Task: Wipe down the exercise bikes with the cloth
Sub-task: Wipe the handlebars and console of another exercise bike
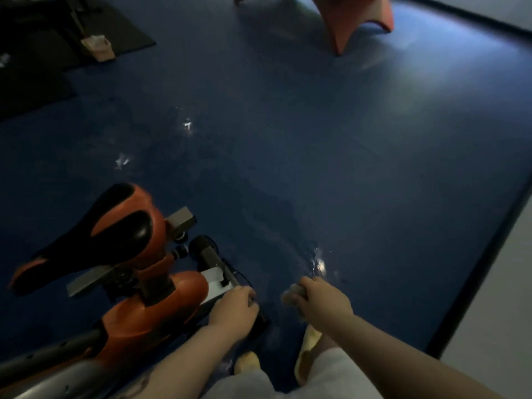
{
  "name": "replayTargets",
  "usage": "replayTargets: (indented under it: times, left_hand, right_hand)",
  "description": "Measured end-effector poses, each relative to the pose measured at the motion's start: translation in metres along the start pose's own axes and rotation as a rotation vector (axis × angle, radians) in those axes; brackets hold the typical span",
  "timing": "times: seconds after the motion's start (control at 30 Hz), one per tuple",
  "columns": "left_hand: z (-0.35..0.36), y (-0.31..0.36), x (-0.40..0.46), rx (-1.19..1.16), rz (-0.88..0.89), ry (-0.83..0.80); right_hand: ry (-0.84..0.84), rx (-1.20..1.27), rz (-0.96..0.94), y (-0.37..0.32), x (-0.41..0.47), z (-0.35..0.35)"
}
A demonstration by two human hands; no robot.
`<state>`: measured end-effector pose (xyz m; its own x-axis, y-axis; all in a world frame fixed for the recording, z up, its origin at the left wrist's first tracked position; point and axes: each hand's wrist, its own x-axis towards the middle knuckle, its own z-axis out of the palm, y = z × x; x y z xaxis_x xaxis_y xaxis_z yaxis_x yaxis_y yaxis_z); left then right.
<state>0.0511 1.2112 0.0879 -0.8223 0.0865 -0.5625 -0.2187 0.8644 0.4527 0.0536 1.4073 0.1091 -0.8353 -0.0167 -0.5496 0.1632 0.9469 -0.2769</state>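
Both forearms reach forward from the bottom edge, over light trousers and two yellow slippers [307,345] that stand on the blue floor [345,168]. At the right, the right hand [322,300] is closed into a fist around a small bunched cloth [289,295], which sticks out pale on the thumb side; hand and cloth are in the air above the floor, just beside the bike but not touching it. At the left, the left hand [234,311] lies with curled fingers on the dark rear base bar [213,262] of the orange exercise bike [149,309], gripping its near end. This bar runs away from the hand to a round black end cap. Above it stands the orange and black saddle [95,234] on its post, with a grey frame tube going to the lower left corner. Farther away, a black mat [57,38] with a small pale container [99,46] lies at the upper left, and an orange stool [354,18] stands at the top. A black border strip [478,260] closes the blue floor on the right.
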Motion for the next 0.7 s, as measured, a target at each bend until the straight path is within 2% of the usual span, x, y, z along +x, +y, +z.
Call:
replayTargets:
  times: [0.13, 0.43, 0.57, 0.7]
  left_hand:
    - [-0.013, 0.027, 0.054, -0.039, -0.040, 0.008]
    - [-0.058, 0.100, 0.172, -0.222, -0.231, 0.138]
    - [-0.089, 0.126, 0.209, -0.299, -0.298, 0.244]
    - [-0.114, 0.116, 0.236, -0.356, -0.393, 0.315]
  right_hand:
    - [-0.036, -0.034, -0.019, 0.010, 0.056, -0.037]
    - [-0.153, -0.201, -0.262, 0.034, 0.201, -0.158]
    - [-0.198, -0.414, -0.347, 0.014, 0.254, -0.208]
    - [-0.250, -0.515, -0.494, -0.024, 0.302, -0.241]
